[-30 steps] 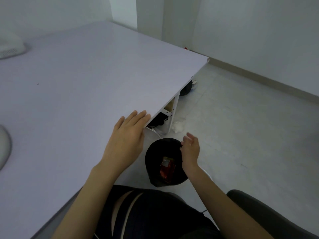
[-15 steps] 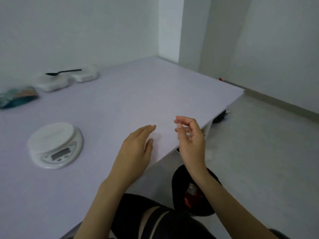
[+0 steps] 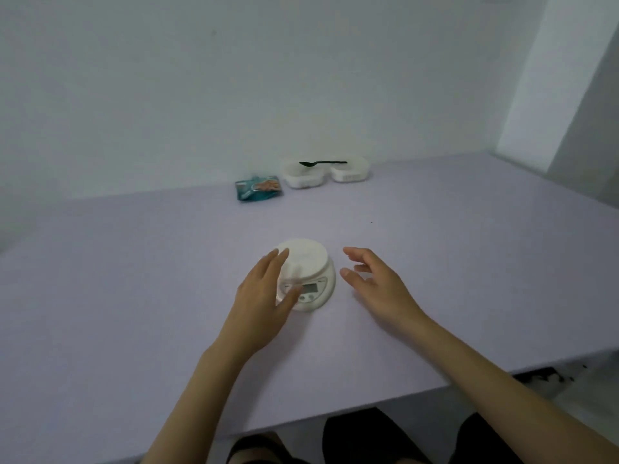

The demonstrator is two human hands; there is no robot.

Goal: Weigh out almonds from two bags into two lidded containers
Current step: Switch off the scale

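Note:
A white round kitchen scale (image 3: 310, 269) sits in the middle of the pale lilac table (image 3: 134, 296). My left hand (image 3: 264, 293) lies against the scale's left side, fingers apart, thumb near the display. My right hand (image 3: 375, 283) hovers just right of the scale, fingers spread, holding nothing. At the back by the wall lie a teal almond bag (image 3: 258, 188) and two white lidded containers (image 3: 303, 174) (image 3: 350, 170) side by side. A black spoon (image 3: 321, 163) rests across the containers' tops.
The wall runs close behind the bag and containers. The table's near edge (image 3: 368, 405) crosses the lower frame, with my dark-clothed legs (image 3: 368, 440) beneath it. Floor shows at the lower right.
The view swung left from the table's right edge and the bin on the floor to the table's middle. Both hands moved from the edge to either side of the scale.

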